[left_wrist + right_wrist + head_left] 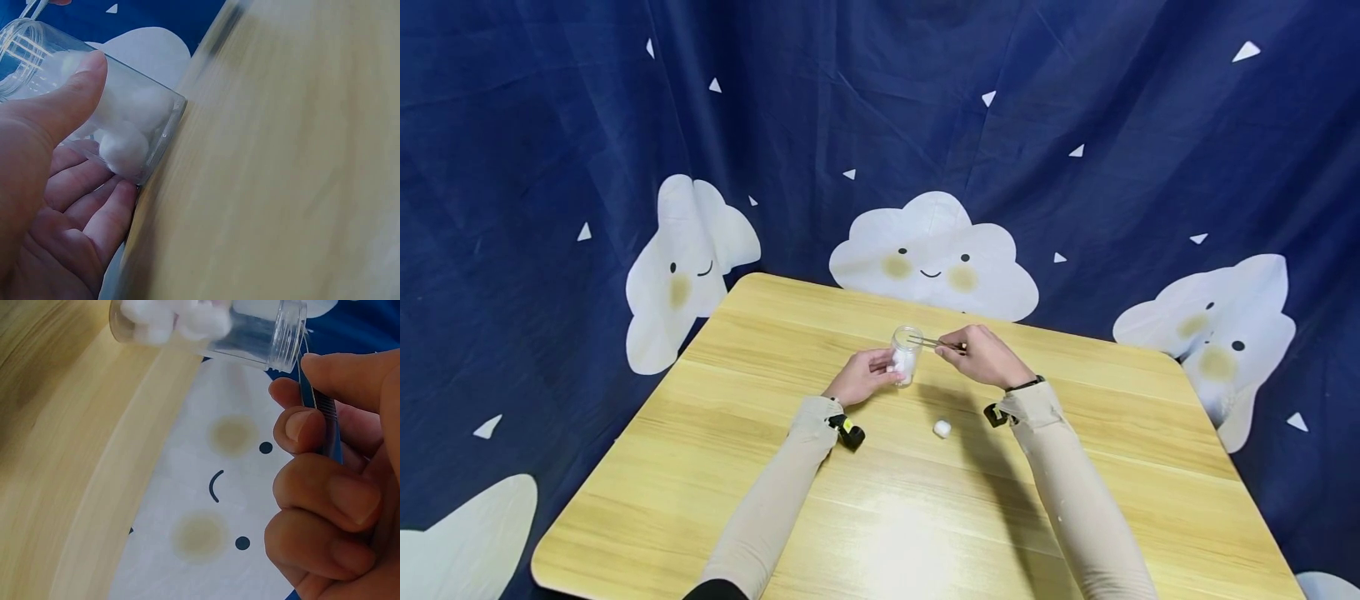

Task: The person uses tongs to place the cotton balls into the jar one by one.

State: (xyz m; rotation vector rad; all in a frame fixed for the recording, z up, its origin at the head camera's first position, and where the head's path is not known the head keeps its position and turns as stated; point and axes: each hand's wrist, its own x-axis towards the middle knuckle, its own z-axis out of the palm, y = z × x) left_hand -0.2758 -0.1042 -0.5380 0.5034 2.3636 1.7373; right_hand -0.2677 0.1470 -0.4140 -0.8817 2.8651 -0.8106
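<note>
A clear glass jar (906, 348) with white cotton balls (125, 149) in its lower part stands upright on the table. My left hand (860, 379) holds it from the left side, thumb across the glass and fingers behind. Metal tweezers (307, 387) are pinched between the thumb and fingers of my right hand (987, 358), just right of the jar. Their tips (913, 339) lie at the jar's open mouth, with no cotton ball seen between them. One loose cotton ball (942, 428) lies on the table in front of the jar.
The light wooden table (715, 467) has rounded corners. Behind it hangs a dark blue curtain (925, 100) with white clouds and small triangles, close to the table's far edge. A black wrist camera (848, 433) sits below my left hand.
</note>
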